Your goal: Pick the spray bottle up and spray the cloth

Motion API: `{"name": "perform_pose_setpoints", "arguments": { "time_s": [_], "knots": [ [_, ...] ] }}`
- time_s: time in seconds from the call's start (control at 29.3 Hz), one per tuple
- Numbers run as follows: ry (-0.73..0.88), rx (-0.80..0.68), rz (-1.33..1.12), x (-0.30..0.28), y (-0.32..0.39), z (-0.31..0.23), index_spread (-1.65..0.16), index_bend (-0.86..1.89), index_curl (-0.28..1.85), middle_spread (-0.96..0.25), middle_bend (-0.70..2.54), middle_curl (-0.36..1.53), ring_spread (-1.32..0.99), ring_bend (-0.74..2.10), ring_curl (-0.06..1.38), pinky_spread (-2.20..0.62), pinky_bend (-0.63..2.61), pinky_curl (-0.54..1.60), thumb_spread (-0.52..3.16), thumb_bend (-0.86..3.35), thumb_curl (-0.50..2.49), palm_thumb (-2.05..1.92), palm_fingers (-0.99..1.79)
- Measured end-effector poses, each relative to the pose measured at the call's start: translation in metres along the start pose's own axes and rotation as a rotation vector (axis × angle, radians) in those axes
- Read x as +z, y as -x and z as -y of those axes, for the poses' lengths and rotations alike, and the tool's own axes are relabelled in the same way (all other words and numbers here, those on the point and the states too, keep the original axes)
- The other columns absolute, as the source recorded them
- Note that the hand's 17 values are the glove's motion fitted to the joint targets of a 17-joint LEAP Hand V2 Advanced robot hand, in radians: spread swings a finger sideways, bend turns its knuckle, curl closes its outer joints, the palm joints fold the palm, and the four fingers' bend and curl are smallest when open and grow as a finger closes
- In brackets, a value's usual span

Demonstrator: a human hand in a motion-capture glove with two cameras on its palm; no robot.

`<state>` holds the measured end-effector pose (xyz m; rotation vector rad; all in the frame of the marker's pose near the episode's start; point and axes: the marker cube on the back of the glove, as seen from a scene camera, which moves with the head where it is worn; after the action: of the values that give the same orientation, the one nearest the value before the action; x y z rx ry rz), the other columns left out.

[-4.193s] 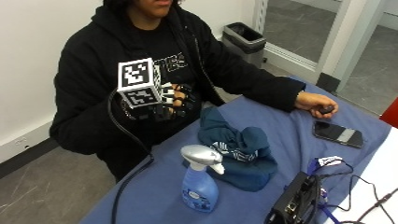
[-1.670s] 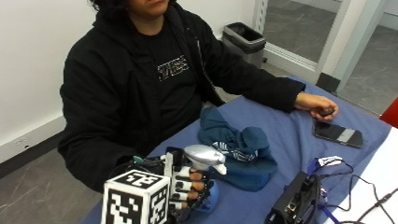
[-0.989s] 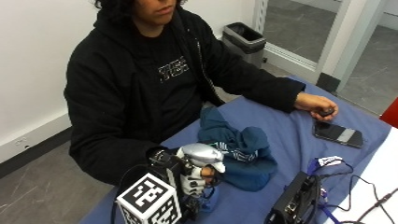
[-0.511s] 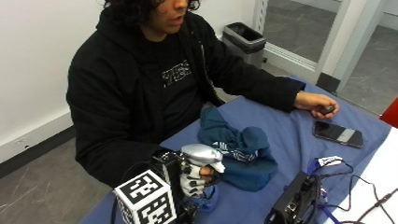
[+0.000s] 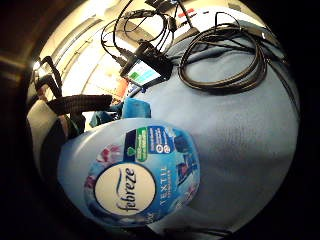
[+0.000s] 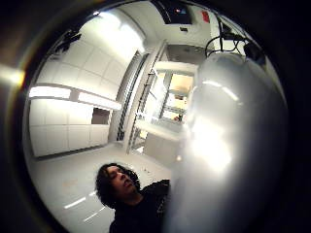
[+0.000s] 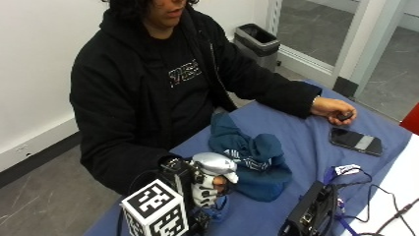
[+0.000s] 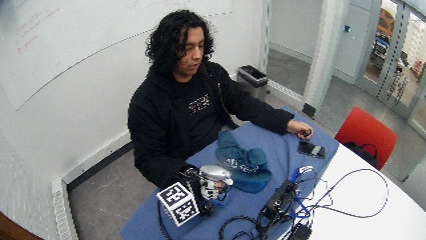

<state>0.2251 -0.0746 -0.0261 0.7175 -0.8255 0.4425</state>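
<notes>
Since the earliest picture, the gloved right hand [image 7: 206, 189] has come down from chest height to the spray bottle [image 7: 213, 169] at the near end of the table [image 7: 308, 147], and over the last second it has stayed wrapped on the bottle's neck with little further change. Its fingers [image 7: 204, 192] are curled around the neck just under the silver spray head, so the hand grips the bottle; the blue body shows below the fingers, low over the blue table covering, though I cannot tell whether its base still touches.

In the little finger side palm view the labelled body of the bottle [image 5: 135, 175] fills the space next to the palm, with the table's blue covering behind it, which fits a closed grasp.

What the coming move turns on is the bottle's relation to the cloth [image 7: 252, 155]. The bottle stands upright, long axis vertical, and the crumpled teal cloth lies just beside it, on the side farther from the near table edge and toward the phone [image 7: 353, 140]. The spray head's nozzle appears to point roughly toward the cloth. My judgement is that little turning is needed: lift, aim at the cloth, and squeeze the trigger.
</notes>
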Motion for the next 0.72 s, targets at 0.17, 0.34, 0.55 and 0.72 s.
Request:
{"name": "perform_pose_setpoints", "arguments": {
  "time_s": [0.17, 0.34, 0.55, 0.72],
  "knots": [
    [0.185, 0.090, -0.143, 0.002, 0.039, -0.004, -0.25, 0.21, 0.48, -0.18, 0.71, 0.60, -0.19, 0.81, 0.52, -0.29, 0.59, 0.45, 1.01, 0.00, 0.49, 0.98, 1.37],
    [0.393, 0.216, -0.279, 0.013, 0.076, -0.003, -0.25, 0.20, 0.50, -0.18, 0.71, 0.60, -0.19, 0.82, 0.52, -0.28, 0.59, 0.45, 0.99, -0.01, 0.50, 1.00, 1.36],
    [0.690, 0.407, -0.427, 0.033, 0.088, -0.008, -0.24, 0.19, 0.51, -0.18, 0.71, 0.60, -0.19, 0.83, 0.52, -0.28, 0.60, 0.45, 0.98, -0.01, 0.52, 1.01, 1.36],
    [0.900, 0.560, -0.588, 0.050, 0.076, -0.018, -0.24, 0.17, 0.52, -0.17, 0.72, 0.61, -0.19, 0.83, 0.52, -0.27, 0.61, 0.45, 0.99, -0.01, 0.53, 1.03, 1.33]
  ]
}}
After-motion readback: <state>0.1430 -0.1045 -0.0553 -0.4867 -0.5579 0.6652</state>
